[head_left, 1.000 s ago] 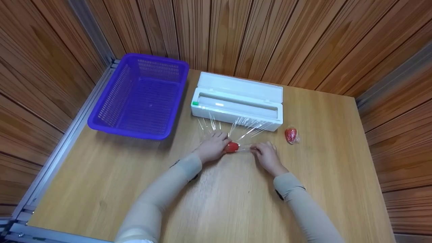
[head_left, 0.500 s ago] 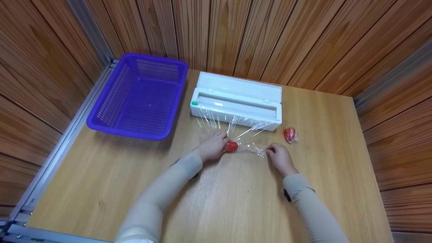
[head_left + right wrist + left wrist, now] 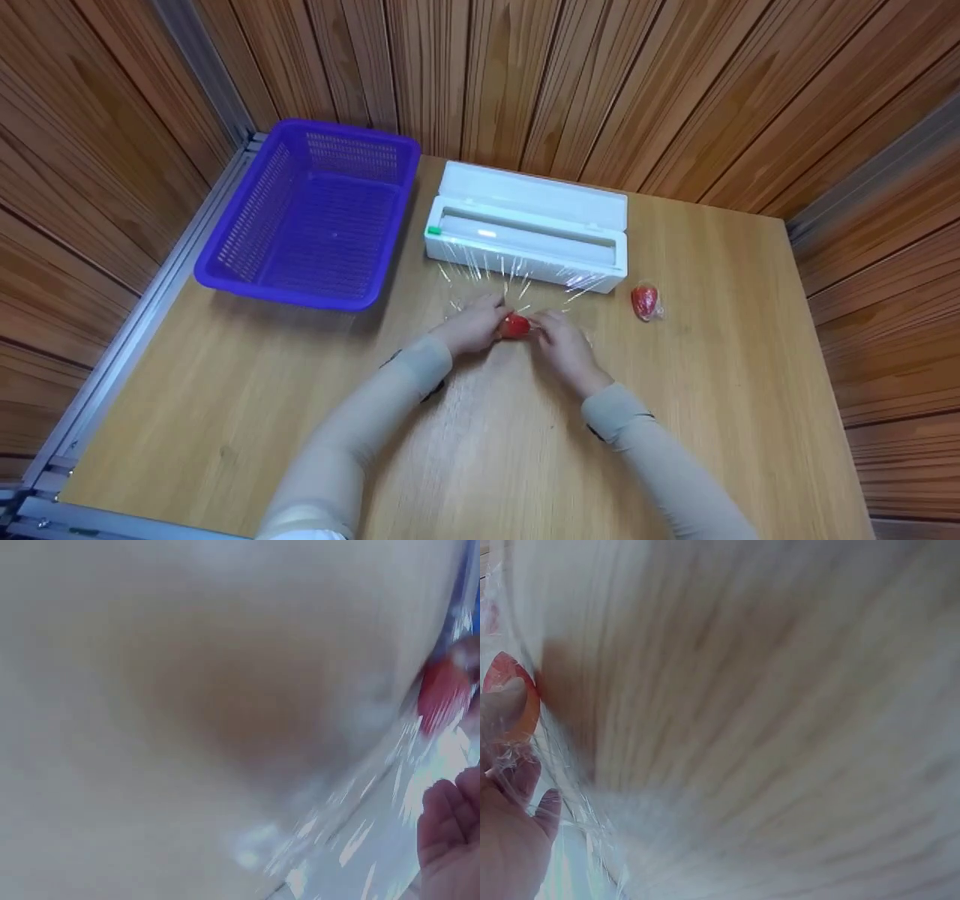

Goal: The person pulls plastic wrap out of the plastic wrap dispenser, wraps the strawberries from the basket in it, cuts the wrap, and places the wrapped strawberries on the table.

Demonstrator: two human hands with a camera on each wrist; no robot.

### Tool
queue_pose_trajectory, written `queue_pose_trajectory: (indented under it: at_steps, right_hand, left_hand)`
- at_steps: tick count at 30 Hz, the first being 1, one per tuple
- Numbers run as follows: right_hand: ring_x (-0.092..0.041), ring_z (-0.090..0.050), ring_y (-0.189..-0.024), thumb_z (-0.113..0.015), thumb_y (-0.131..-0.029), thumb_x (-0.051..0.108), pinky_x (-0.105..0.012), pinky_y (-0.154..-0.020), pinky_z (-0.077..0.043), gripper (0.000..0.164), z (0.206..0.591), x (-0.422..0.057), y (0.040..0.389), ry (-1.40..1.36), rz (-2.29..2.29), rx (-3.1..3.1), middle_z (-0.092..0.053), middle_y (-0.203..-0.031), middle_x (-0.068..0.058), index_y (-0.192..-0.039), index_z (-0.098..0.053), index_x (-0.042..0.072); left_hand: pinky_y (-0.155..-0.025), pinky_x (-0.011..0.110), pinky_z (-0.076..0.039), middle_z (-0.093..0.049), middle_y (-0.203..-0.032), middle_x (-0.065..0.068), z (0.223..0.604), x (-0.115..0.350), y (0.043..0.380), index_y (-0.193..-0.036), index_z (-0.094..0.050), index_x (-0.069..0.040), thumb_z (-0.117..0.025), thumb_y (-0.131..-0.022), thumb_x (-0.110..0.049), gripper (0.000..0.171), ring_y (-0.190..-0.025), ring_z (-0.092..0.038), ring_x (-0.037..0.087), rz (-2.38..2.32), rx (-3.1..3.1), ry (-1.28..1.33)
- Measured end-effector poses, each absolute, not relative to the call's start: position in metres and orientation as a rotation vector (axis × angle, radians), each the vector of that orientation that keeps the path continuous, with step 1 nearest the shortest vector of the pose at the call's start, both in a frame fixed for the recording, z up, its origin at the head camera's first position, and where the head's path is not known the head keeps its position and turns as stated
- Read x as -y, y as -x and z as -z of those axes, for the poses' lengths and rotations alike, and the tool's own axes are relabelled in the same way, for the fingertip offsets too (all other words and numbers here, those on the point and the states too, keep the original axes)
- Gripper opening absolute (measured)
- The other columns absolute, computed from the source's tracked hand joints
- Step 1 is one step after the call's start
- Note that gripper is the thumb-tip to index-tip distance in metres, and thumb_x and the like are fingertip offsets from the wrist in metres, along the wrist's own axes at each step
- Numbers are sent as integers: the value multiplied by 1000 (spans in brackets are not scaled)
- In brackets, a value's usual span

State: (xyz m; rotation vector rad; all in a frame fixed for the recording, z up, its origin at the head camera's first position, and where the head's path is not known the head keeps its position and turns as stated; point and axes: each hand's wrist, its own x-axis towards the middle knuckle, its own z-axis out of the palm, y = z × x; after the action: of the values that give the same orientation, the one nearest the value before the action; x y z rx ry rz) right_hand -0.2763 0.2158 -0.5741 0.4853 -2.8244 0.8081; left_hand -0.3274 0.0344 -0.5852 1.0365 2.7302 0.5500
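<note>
A small red tapered fruit (image 3: 516,326) lies under clear plastic wrap (image 3: 360,840) in front of the white dispenser box (image 3: 525,259). My left hand (image 3: 474,324) grips it from the left; the left wrist view shows the thumb pressed on the red fruit (image 3: 526,701). At its right end, my right hand (image 3: 564,345) pinches the gathered wrap with bent fingers. Glossy creases of film fan from the box's front edge down to both hands. Much of the fruit is hidden by the left fingers.
Right of the box, a second red fruit (image 3: 645,302) sits wrapped in film. The box's lid (image 3: 532,193) stands back, showing the film roll (image 3: 525,236). A purple basket (image 3: 360,298) occupies the table's back left, near the wood-panelled wall (image 3: 495,82).
My right hand first drew away to the right, leaving a crumpled film tail in sight, then came back left to the fruit's end. My left hand stayed on the fruit.
</note>
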Motion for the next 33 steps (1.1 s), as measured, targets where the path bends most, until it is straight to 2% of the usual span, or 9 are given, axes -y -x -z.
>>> queue_pose_trajectory:
  at_steps: [6, 11, 15, 23, 27, 30, 33]
  right_hand:
    - [-26, -56, -98, -54, -83, 3, -38, -89, -44, 27, 581, -201, 281, -540, -764, 2829, -62, -101, -11, -109, -61, 5]
    - [-25, -55, -100, -56, -82, 8, -37, -91, -44, 27, 583, -196, 285, -555, -686, 2841, -60, -104, -10, -108, -61, 5]
    - [-23, -54, -96, -60, -80, 13, -35, -89, -44, 25, 583, -192, 287, -566, -611, 2837, -61, -100, -8, -104, -61, 5]
    - [-21, -55, -85, -65, -76, 16, -35, -79, -47, 20, 587, -187, 293, -522, -626, 2858, -63, -88, -6, -93, -59, 8]
    - [-20, -56, -82, -65, -77, 17, -35, -75, -47, 18, 590, -186, 293, -515, -616, 2854, -63, -86, -4, -94, -59, 11]
    - [-21, -56, -79, -64, -78, 18, -36, -72, -47, 15, 590, -186, 292, -523, -590, 2852, -62, -83, -3, -91, -59, 12]
    - [-21, -56, -78, -63, -78, 17, -37, -71, -47, 13, 589, -186, 292, -510, -581, 2864, -61, -81, -3, -89, -59, 12]
  left_hand:
    - [-94, 36, -38, -47, -109, 7, 584, -37, 330, -117, -51, -10, -48, -87, -20, 32, -104, -45, 22, -623, -2692, -1007]
    - [-94, 35, -38, -45, -111, 6, 583, -34, 330, -122, -47, -10, -46, -89, -23, 36, -105, -44, 21, -663, -2662, -902]
    - [-102, 37, -33, -44, -124, 8, 586, -30, 331, -128, -40, -10, -53, -85, -19, 46, -117, -42, 23, -753, -2645, -843]
    - [-104, 34, -32, -46, -127, 10, 589, -26, 331, -129, -36, -7, -56, -82, -16, 52, -120, -43, 24, -892, -2615, -824]
    - [-104, 36, -31, -44, -129, 12, 589, -20, 328, -135, -26, -6, -58, -80, -14, 65, -121, -42, 25, -967, -2564, -830]
    - [-101, 37, -36, -43, -126, 10, 591, -10, 324, -139, -19, -8, -65, -76, -24, 79, -117, -44, 24, -1026, -2531, -812]
    - [-99, 38, -37, -40, -122, 8, 592, 1, 321, -139, -18, -13, -72, -68, -33, 91, -114, -42, 24, -1031, -2540, -778]
